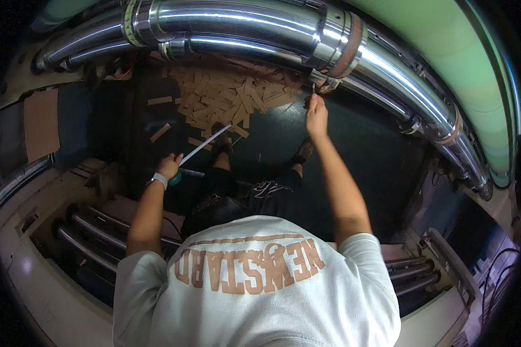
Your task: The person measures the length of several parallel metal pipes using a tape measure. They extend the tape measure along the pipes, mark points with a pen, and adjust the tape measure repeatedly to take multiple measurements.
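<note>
My left hand [169,166], with a white wristband, is closed around a teal object and a long thin white strip [205,144], like a measuring tape blade, that slants up to the right. My right hand [316,113] is stretched out to the big chrome roller [260,23] and pinches a small thin metal piece [314,88] at the roller's brown-ringed collar [329,81]. Below the hands I see my white printed shirt, dark shorts and both feet on the dark floor [353,139].
A heap of several brown cardboard strips [226,95] lies on the floor under the rollers. A pale green cylinder [463,63] curves along the top right. A cardboard sheet [40,124] sits at the left. More dark rollers [90,237] run at the lower left and lower right.
</note>
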A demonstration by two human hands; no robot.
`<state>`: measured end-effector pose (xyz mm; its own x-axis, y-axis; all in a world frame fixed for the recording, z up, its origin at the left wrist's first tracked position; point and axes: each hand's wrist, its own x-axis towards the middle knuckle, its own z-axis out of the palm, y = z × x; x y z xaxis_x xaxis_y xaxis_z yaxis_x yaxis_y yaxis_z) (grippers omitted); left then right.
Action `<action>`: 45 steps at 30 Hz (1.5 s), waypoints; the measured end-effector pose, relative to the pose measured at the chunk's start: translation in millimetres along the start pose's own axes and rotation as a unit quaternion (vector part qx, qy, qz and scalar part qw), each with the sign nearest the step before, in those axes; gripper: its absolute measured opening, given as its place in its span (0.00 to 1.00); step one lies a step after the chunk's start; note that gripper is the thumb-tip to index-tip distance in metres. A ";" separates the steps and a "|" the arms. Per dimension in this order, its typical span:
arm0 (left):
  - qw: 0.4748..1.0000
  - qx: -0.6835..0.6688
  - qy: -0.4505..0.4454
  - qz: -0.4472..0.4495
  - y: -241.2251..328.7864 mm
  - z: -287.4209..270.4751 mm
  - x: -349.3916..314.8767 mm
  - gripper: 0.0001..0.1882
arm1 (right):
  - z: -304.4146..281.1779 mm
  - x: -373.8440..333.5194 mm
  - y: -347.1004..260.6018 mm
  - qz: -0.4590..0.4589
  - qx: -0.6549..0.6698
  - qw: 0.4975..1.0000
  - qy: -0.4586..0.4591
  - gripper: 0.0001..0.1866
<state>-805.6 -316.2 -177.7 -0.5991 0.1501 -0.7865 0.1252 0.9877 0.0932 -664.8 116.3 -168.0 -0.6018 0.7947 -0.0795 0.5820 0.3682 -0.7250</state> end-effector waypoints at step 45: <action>0.904 -0.216 -0.060 0.363 164.9 -120.0 -76.9 0.26 | -189.4 86.7 -235.3 -0.185 -0.241 0.934 -0.187 0.12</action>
<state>-833.8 -159.7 -28.6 -0.3899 0.7853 -0.4809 0.1140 0.5594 0.8211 -750.4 190.0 125.4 -0.9069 0.3792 -0.1838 0.4212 0.8300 -0.3655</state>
